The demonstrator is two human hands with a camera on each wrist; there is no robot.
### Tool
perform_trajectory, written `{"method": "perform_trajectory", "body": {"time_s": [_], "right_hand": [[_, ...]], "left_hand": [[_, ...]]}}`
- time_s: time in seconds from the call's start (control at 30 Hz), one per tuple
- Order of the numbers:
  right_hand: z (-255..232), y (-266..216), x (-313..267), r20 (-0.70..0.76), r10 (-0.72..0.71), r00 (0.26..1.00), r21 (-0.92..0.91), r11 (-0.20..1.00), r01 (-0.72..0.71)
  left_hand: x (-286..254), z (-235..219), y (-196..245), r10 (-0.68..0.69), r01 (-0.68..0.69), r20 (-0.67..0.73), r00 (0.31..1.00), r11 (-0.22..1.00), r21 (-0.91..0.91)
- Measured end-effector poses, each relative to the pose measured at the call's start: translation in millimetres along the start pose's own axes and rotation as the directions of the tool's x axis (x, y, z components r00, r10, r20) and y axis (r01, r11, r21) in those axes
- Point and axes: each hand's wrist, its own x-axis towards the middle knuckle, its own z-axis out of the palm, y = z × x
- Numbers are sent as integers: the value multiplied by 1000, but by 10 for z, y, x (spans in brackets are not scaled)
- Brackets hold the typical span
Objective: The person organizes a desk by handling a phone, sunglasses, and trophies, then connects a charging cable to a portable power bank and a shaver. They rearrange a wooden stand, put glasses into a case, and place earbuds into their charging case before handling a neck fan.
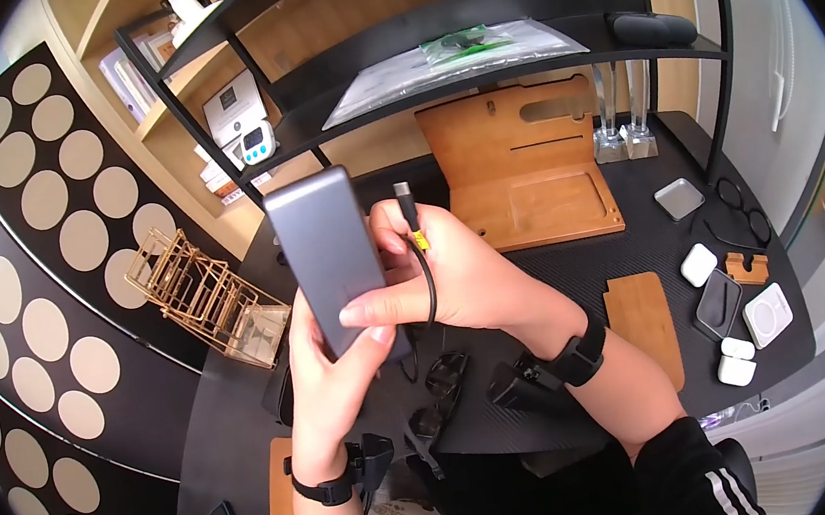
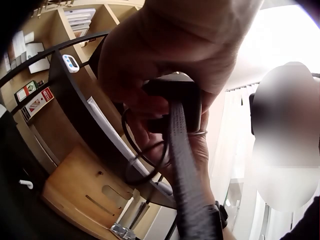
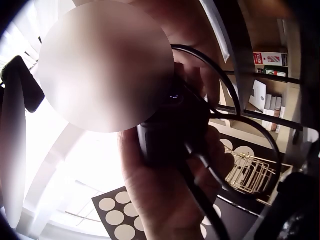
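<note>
A dark grey rectangular device, like a power bank, is held upright above the desk. My left hand grips its lower end, thumb on the face. My right hand has its thumb against the device's right side and curled fingers behind the black cable, whose metal-tipped connector points up. In the right wrist view a cable plug meets the end of the dark device. The left wrist view shows the left hand around the device, with the cable looping beside it.
A wooden organizer stands at the back of the black desk. Sunglasses lie below the hands. At the right are a white earbud case, trays, glasses and a wooden board. A wire rack stands left, a shelf behind.
</note>
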Motion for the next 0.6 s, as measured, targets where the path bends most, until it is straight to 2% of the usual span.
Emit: {"method": "perform_trajectory", "body": {"time_s": [0.03,0.1,0.23,0.4,0.43,0.5,0.53,0.6], "right_hand": [[-8,-10,5,0,-2,1000,-1,1000,2],[-35,-26,11,-26,-24,999,97,995,27],[-79,-47,-10,-50,-37,998,176,983,45],[-141,-6,-76,42,-67,997,419,907,43],[-152,5,-78,43,-66,997,417,908,42],[-169,34,-79,69,-59,996,525,851,14],[-185,76,-73,69,-59,996,523,852,15],[-213,154,-53,95,-105,990,599,800,28]], "left_hand": [[26,39,-29,71,-70,-23,997,997,27],[36,43,-11,77,-77,-14,997,997,33],[82,-34,-66,115,-114,-9,993,988,107],[38,-4,-4,217,-205,-37,976,956,212],[32,1,-11,243,-225,-41,969,940,255],[17,27,-24,260,-239,-49,964,936,259],[10,39,-29,277,-253,-56,959,930,265],[-1,60,-33,300,-271,-59,952,919,287]]}}
